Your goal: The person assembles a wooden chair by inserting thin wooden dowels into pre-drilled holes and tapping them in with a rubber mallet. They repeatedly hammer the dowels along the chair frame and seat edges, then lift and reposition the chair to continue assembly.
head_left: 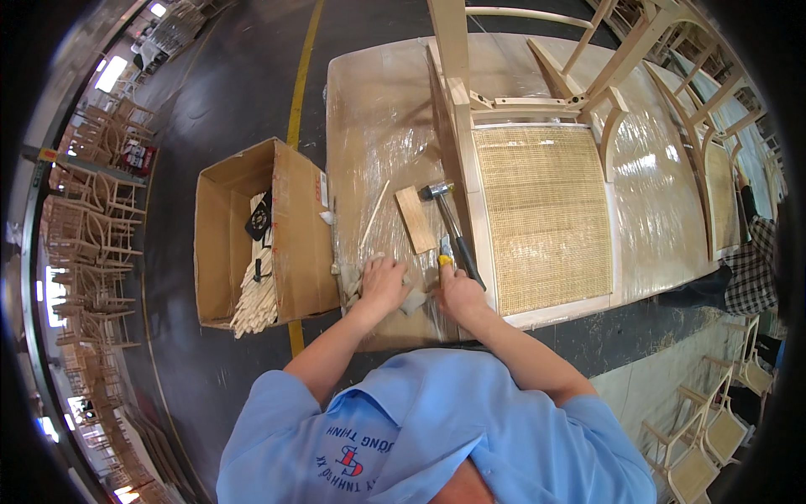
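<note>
My right hand is closed round a yellow utility knife, its blade end pointing away from me. My left hand is bent over a crumpled greyish cloth near the table's front edge, fingers on the fabric. A mallet with a black handle lies just beyond the knife, close to the chair. Beside it rests a flat wooden block. Farther left is a thin pale strip. To the right lies a wooden chair with a woven cane panel.
The table is covered in shiny plastic film. At its left stands an open cardboard box with thin wooden strips and a black object. More chair frames are at right, near a person in a checked shirt. Stacked chairs line the far left.
</note>
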Demonstrator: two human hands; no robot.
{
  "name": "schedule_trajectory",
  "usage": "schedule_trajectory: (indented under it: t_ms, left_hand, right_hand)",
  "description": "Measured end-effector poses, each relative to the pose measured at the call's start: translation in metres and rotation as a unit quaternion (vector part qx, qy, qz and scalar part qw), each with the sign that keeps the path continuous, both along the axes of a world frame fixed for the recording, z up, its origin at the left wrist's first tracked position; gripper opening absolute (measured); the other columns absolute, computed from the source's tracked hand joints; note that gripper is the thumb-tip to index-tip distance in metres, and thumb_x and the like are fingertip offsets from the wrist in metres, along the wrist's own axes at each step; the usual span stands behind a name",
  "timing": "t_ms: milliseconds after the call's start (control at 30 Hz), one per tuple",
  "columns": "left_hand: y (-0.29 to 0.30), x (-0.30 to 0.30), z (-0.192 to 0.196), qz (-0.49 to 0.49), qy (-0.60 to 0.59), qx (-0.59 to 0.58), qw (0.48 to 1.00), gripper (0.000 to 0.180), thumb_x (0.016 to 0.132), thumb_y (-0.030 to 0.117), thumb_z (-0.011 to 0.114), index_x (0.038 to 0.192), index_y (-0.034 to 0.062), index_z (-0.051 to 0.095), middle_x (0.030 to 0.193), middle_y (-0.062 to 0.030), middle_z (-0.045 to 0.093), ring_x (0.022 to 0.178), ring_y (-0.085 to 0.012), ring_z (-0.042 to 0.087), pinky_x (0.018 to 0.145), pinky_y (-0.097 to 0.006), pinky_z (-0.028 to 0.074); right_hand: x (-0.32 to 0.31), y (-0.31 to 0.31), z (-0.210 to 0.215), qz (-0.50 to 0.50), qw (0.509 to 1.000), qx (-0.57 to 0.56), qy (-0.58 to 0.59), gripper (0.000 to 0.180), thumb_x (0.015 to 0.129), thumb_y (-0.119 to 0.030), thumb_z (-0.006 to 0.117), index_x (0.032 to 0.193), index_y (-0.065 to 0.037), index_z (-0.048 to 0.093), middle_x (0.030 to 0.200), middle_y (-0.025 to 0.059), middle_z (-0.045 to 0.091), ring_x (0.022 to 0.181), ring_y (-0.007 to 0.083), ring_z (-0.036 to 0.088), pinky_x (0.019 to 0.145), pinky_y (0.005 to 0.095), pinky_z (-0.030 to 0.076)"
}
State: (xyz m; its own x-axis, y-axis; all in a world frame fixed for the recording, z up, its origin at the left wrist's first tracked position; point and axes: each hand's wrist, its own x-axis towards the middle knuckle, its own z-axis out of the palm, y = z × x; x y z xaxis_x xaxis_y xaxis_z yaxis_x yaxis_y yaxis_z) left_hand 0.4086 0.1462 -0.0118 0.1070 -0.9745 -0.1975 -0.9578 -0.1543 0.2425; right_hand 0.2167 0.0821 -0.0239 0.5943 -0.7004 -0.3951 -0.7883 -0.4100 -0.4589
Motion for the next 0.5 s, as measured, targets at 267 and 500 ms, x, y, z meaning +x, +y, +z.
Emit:
schedule_trajectory:
  t_ms: [267, 500]
  left_hand:
    - [0.003, 0.031, 0.002, 0.109, 0.125, -0.108, 0.980, 0.032, 0.084, 0.021, 0.077, 0.113, 0.0078, 0.071, 0.106, -0.0154, 0.067, 0.104, -0.0356, 0.064, 0.093, -0.044, 0.052]
    - [0.042, 0.051, 0.018, 0.284, 0.125, 0.025, 0.950, 0.044, 0.082, 0.014, 0.074, 0.124, 0.0062, 0.064, 0.101, -0.0165, 0.069, 0.095, -0.0338, 0.067, 0.088, -0.044, 0.054]
  right_hand:
    - [0.018, 0.002, -0.011, 0.000, 0.999, 0.048, 0.014, 0.054, 0.093, -0.019, 0.063, 0.137, -0.002, 0.038, 0.117, 0.0341, 0.060, 0.093, 0.0471, 0.070, 0.078, 0.0500, 0.060]
    - [-0.022, 0.010, 0.020, -0.144, 0.900, 0.187, -0.367, 0.059, 0.092, -0.002, 0.046, 0.150, -0.006, 0.037, 0.103, 0.0255, 0.066, 0.089, 0.0383, 0.068, 0.082, 0.0483, 0.053]
